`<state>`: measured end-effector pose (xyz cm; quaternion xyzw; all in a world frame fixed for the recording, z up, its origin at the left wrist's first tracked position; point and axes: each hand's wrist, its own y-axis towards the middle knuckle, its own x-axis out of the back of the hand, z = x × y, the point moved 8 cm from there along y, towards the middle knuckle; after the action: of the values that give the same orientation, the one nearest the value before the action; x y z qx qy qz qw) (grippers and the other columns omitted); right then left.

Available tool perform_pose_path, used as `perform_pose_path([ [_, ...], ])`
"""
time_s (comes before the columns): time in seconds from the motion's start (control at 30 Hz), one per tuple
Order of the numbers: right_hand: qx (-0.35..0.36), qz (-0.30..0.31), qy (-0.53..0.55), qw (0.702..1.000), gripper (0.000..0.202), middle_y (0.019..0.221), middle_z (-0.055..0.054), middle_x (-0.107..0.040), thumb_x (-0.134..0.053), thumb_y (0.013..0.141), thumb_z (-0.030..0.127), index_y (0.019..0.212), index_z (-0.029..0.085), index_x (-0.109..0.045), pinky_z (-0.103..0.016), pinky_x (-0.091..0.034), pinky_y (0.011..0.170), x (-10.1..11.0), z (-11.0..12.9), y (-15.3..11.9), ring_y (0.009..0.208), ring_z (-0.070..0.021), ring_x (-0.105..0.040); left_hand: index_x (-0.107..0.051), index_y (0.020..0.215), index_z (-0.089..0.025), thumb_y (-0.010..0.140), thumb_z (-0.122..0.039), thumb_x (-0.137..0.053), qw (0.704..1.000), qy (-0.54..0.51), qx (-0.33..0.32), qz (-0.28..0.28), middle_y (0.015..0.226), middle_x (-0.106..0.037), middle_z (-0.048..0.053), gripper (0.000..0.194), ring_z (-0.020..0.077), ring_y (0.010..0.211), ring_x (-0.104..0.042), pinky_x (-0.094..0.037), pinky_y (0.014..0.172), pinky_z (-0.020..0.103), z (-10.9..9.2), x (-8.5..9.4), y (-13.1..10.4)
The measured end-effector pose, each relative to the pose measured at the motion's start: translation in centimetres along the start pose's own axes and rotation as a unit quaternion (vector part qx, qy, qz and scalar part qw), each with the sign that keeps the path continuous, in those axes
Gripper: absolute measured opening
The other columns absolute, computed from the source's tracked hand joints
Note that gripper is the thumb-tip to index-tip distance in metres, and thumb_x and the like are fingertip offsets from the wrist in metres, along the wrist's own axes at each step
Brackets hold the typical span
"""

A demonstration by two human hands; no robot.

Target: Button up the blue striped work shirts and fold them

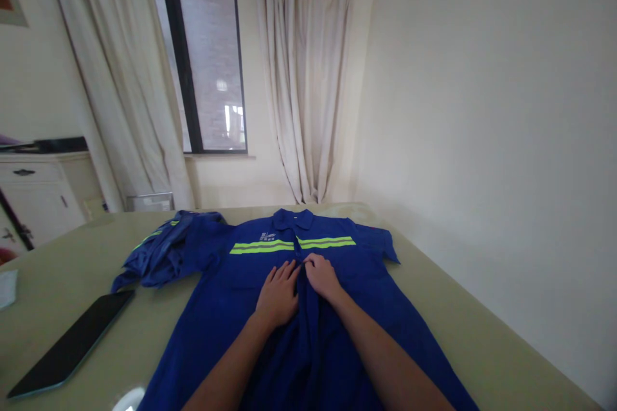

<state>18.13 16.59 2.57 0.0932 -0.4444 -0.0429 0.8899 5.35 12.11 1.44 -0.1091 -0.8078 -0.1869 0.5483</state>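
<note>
A blue short-sleeved work shirt (231,308) with yellow-green and grey reflective stripes is spread on the table, its collar at the far end. My left hand (279,293) lies flat on the shirt, left of the front opening, fingers stretched out. Just right of it, my right hand (321,275) has its fingers closed in a pinch on the shirt's front edge, below the chest stripe. Folds of cloth run down from there between my forearms.
A crumpled blue garment (161,253) lies beside the shirt's left sleeve. A dark flat tablet-like object (72,343) is at the left on the pale green table (511,359). Wall and curtains stand behind, with a white cabinet (43,189) at far left.
</note>
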Motion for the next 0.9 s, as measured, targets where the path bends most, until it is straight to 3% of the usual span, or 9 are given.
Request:
perform_pose_path([
  [0.13,0.003,0.032,-0.048,0.998,0.008,0.086,-0.004,-0.074,-0.067,0.083,0.029,0.080,0.025,-0.073,-0.031,-0.048,0.074,0.2,0.4,0.1,0.087,-0.0242,-0.071,-0.048,0.151,-0.024,0.093,-0.040,-0.047,1.000,0.018,0.002,0.012,0.162,-0.040,0.008,0.061,0.0305,0.151,-0.034,-0.023,0.124,0.050,-1.6,-0.3,-2.9],
  [0.2,0.021,0.033,-0.061,0.997,0.006,0.093,-0.003,-0.073,-0.073,0.079,0.027,0.085,0.026,-0.073,-0.031,-0.047,0.076,0.0,1.0,-0.4,0.091,-0.0240,-0.069,-0.049,0.150,-0.021,0.091,-0.042,-0.049,1.000,0.023,0.000,0.014,0.161,-0.041,0.010,0.063,0.0328,0.149,-0.036,-0.025,0.122,0.051,-2.4,-0.1,-4.3],
  [0.27,0.039,0.028,-0.064,0.997,0.012,0.105,-0.003,-0.071,-0.070,0.084,0.028,0.095,0.029,-0.072,-0.030,-0.046,0.077,-0.3,1.6,-1.2,0.094,-0.0225,-0.068,-0.055,0.145,-0.023,0.089,-0.042,-0.053,1.000,0.023,0.003,0.013,0.158,-0.047,0.011,0.059,0.0346,0.144,-0.043,-0.031,0.118,0.051,-2.8,0.5,-4.9],
  [0.4,0.066,0.014,-0.081,0.994,0.015,0.113,-0.002,-0.066,-0.058,0.095,0.032,0.105,0.030,-0.069,-0.028,-0.045,0.074,-0.9,2.2,-2.9,0.091,-0.0194,-0.068,-0.072,0.112,-0.028,0.091,-0.033,-0.049,0.999,0.018,0.045,0.000,0.122,-0.074,0.009,0.031,0.0304,0.113,-0.066,-0.047,0.096,0.044,-1.7,2.3,-3.0],
  [0.5,0.079,0.007,-0.093,0.993,0.014,0.110,-0.001,-0.065,-0.056,0.098,0.032,0.104,0.031,-0.068,-0.027,-0.044,0.071,-0.8,2.2,-3.3,0.088,-0.0192,-0.067,-0.070,0.097,-0.025,0.098,-0.028,-0.038,0.993,0.014,0.109,-0.034,0.101,-0.075,0.008,0.031,0.0264,0.098,-0.070,-0.049,0.086,0.038,0.1,3.0,-0.6],
  [0.6,0.078,0.006,-0.093,0.993,0.014,0.108,-0.001,-0.065,-0.054,0.099,0.032,0.103,0.031,-0.067,-0.027,-0.043,0.069,-0.7,2.1,-3.2,0.087,-0.0193,-0.068,-0.065,0.100,-0.021,0.100,-0.025,-0.034,0.985,0.003,0.160,-0.069,0.109,-0.071,0.010,0.031,0.0239,0.099,-0.069,-0.048,0.083,0.034,1.4,2.6,0.6],
  [0.8,0.088,0.009,-0.100,0.991,0.016,0.110,0.000,-0.064,-0.049,0.103,0.032,0.105,0.030,-0.065,-0.025,-0.042,0.065,-0.8,2.4,-3.0,0.085,-0.0174,-0.067,-0.063,0.108,-0.022,0.103,-0.030,-0.037,0.984,-0.055,0.150,-0.074,0.119,-0.067,0.007,0.028,0.0207,0.111,-0.065,-0.046,0.088,0.030,2.2,1.1,0.8],
  [0.9,0.120,-0.001,-0.099,0.988,0.018,0.112,-0.001,-0.062,-0.044,0.105,0.031,0.106,0.029,-0.062,-0.025,-0.042,0.064,-0.7,3.1,-3.1,0.088,-0.0176,-0.067,-0.065,0.108,-0.023,0.103,-0.036,-0.038,0.979,-0.094,0.170,-0.064,0.117,-0.070,0.006,0.030,0.0208,0.108,-0.067,-0.046,0.086,0.030,3.3,0.9,1.1],
])
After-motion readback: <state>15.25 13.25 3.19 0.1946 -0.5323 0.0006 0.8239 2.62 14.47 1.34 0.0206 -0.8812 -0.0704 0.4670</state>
